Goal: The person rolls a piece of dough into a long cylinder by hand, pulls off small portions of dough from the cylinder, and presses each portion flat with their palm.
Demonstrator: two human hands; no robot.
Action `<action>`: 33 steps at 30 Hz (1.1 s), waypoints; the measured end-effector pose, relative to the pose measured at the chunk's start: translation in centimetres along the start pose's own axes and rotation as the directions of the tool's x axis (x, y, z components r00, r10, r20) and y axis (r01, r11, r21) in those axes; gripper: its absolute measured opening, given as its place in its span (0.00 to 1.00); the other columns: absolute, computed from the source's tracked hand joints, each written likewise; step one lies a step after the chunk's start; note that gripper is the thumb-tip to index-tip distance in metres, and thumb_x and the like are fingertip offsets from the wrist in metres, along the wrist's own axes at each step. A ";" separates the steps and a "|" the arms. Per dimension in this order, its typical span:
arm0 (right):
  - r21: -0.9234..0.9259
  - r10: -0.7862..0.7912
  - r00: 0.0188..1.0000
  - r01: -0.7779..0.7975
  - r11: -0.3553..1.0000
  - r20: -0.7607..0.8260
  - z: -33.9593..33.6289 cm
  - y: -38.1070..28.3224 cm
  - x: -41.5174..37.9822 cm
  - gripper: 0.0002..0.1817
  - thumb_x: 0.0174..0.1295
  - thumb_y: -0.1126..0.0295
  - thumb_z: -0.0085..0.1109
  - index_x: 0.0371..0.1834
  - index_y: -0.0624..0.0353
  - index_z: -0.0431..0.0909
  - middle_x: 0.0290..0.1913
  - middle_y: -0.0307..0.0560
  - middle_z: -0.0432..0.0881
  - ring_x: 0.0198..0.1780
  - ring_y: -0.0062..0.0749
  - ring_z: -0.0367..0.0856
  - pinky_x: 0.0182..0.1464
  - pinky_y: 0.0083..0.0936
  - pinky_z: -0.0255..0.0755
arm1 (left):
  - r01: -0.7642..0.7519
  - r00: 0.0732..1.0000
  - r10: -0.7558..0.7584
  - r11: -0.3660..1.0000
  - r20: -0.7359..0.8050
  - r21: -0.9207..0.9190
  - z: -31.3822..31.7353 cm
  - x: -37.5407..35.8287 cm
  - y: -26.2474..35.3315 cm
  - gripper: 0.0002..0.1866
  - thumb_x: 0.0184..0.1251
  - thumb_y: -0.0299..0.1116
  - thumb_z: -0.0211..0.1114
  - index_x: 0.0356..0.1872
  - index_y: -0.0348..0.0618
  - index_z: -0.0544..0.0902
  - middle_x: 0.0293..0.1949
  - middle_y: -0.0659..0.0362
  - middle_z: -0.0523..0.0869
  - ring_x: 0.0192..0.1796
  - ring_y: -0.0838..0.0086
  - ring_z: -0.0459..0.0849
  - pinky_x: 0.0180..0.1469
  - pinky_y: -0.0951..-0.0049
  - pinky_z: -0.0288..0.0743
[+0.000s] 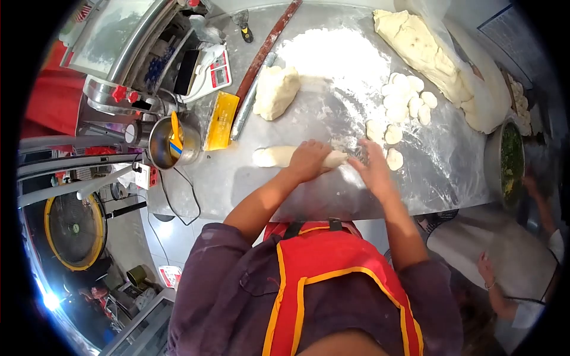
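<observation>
A pale dough roll (272, 156) lies lengthwise on the metal table (237, 190) in front of me. My left hand (309, 159) is on top of it, fingers curled over the roll near its right end. Just right of that end, my right hand (375, 169) has its thumb apart from its fingers, the thumb close to the dough tip. Beyond the right hand, several small dough pieces (404, 99) lie bunched together, with a few single ones nearer the hand. A larger dough lump (277, 92) sits farther back on the left.
Loose flour (332, 56) covers the back middle. A yellow scraper (221, 120), a rolling pin (267, 53), a scale (215, 74) and a metal pot (159, 145) stand left. Big dough (415, 50) and a bowl of green filling (510, 157) are right; another person's hand (485, 268) shows there.
</observation>
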State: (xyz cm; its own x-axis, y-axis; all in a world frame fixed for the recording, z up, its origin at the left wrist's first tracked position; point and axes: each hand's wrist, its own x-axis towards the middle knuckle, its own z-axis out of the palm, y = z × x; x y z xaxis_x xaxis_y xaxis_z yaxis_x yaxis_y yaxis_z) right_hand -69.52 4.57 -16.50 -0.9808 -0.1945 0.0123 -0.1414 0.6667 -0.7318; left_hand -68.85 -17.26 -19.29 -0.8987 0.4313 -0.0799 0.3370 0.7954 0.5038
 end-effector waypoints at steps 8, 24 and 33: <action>0.445 0.327 0.860 -0.489 0.750 0.392 3.9 -2.6 0.5 0.24 0.52 0.72 0.70 0.54 0.64 0.78 0.41 0.45 0.84 0.40 0.27 0.81 0.43 0.23 0.76 | 0.071 0.997 -0.069 0.993 0.027 -0.091 -0.6 0.0 1.1 0.24 0.51 0.45 0.72 0.48 0.47 0.79 0.43 0.51 0.85 0.48 0.55 0.81 0.53 0.57 0.72; 0.624 0.493 0.712 -0.691 0.365 0.500 3.4 -2.9 0.5 0.23 0.50 0.79 0.68 0.52 0.64 0.79 0.39 0.45 0.83 0.38 0.26 0.81 0.40 0.22 0.75 | 0.197 0.967 -0.220 0.965 0.126 0.175 0.9 1.8 1.9 0.09 0.53 0.41 0.67 0.29 0.50 0.87 0.30 0.56 0.88 0.37 0.62 0.86 0.46 0.61 0.74; 0.394 0.287 0.944 -0.328 0.859 0.161 0.7 -0.8 5.9 0.22 0.56 0.73 0.65 0.56 0.60 0.74 0.45 0.47 0.83 0.44 0.33 0.81 0.47 0.29 0.74 | 0.234 0.972 -0.234 0.972 -0.013 0.014 -2.4 1.1 -1.1 0.34 0.43 0.52 0.78 0.46 0.40 0.77 0.42 0.50 0.82 0.49 0.56 0.80 0.53 0.59 0.72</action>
State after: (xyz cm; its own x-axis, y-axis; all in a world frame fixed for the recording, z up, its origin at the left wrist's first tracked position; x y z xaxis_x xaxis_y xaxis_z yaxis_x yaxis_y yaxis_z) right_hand -75.11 2.36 -16.38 -0.9452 -0.1084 -0.3079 0.2529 0.3529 -0.9008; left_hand -70.86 -18.68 -17.81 -0.9561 0.2275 -0.1849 0.1208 0.8802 0.4589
